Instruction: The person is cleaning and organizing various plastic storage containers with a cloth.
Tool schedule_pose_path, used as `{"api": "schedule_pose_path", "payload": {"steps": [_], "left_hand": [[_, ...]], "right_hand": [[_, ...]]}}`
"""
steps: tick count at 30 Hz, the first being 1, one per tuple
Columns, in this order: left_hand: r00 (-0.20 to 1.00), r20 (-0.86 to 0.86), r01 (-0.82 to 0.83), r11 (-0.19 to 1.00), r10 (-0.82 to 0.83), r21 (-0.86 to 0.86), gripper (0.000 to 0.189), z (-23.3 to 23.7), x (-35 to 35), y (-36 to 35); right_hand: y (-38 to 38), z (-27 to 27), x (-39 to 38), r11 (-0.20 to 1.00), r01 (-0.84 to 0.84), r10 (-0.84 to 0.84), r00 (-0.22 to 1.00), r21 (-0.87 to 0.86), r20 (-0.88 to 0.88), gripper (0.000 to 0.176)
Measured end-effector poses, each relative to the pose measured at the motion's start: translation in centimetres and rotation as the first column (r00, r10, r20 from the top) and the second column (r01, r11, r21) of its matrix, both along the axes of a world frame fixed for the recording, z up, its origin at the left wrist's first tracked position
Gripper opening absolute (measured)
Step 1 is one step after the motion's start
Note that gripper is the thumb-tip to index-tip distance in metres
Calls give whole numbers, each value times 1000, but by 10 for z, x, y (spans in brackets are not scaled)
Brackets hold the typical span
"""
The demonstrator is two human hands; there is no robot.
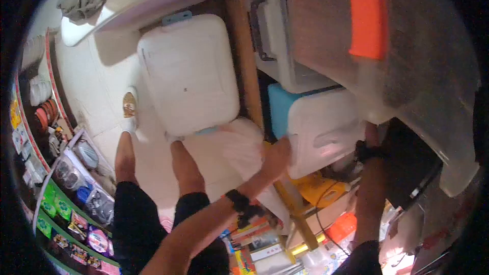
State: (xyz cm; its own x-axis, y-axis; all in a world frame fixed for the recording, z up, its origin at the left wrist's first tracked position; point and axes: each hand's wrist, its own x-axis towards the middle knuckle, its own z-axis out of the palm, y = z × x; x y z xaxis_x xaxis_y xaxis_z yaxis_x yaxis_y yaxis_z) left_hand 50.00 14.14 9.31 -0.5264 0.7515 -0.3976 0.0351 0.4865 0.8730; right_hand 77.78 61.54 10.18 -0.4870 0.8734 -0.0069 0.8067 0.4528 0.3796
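Looming closest to the camera, a big clear bin (407,71) with an orange latch (365,12) hangs tilted, up off the floor (86,81). Left of that bin, past a wooden post (244,46), a white tub (188,71) lies flat on the floor. Just under the bin's lower edge, a white box (326,127) with a blue lid (279,107) sits in the stack, not pulled out. The left hand (275,157) presses at that box's left corner, beside a white bag (243,147); its grip is too blurred to tell. The right hand (371,135) reaches beneath the bin, its grip hidden.
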Motion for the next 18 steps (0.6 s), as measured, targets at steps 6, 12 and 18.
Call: {"api": "schedule_pose_path", "payload": {"steps": [6, 12, 18], "left_hand": [[935, 354, -70, 957, -36, 283, 26, -2, -17, -25], [604, 796, -275, 948, 39, 162, 23, 27, -44, -27], [723, 689, -178, 977, 49, 117, 18, -2, -48, -43]], "right_hand": [[32, -45, 13, 914, -309, 204, 910, 263, 361, 48], [-28, 11, -43, 974, -123, 94, 983, 191, 155, 40], [-205, 81, -167, 994, 109, -64, 681, 15, -729, 29]]}}
